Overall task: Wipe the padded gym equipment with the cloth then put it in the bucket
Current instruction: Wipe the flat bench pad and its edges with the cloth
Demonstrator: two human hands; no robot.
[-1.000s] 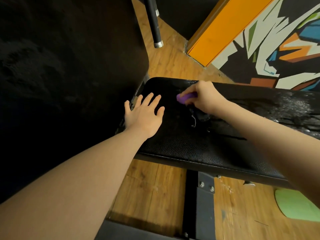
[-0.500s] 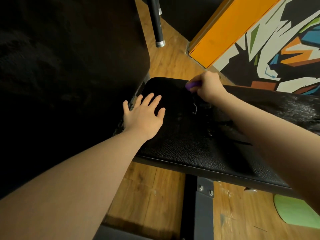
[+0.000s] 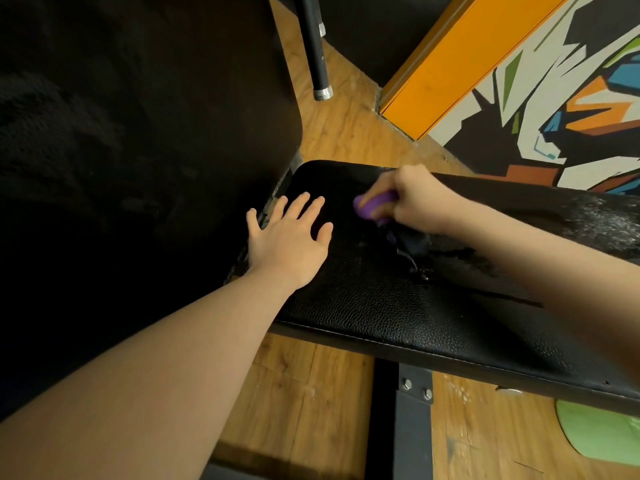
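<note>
While the right hand [image 3: 412, 199] works near the far end of the black, grained-leather padded bench seat [image 3: 398, 306], its fingers are curled tight around a bunched purple cloth [image 3: 372, 204], with a darker tail of the cloth trailing down onto the pad beneath the wrist. The left hand [image 3: 291, 237] lies flat on the same pad just beside it, fingers spread apart and straight, holding nothing and seemingly bracing the person's weight.

From where I stand, the trouble I would watch for is the wet surface. Streaks and a glossy patch [image 3: 450, 258] show under the right forearm, and if that film reaches the braced palm, the left hand could slide on the slick leather and throw the person off balance. The cloth is balled so small that only a little of it meets the pad, so patches may well be missed, notably the whitish, scuffed-looking stretch [image 3: 595, 216] toward the right end. The loose tail could also drag dirty water back over wiped leather.

A dark upright backrest pad [image 3: 138, 133] stands close on the left, and knuckles could knock it, or the metal edge in the gap between the pads, on a hard stroke. No bucket is in view, so I cannot tell how far the dripping cloth must travel over the wooden plank floor [image 3: 346, 126]; drips there could make slippery footing.
</note>
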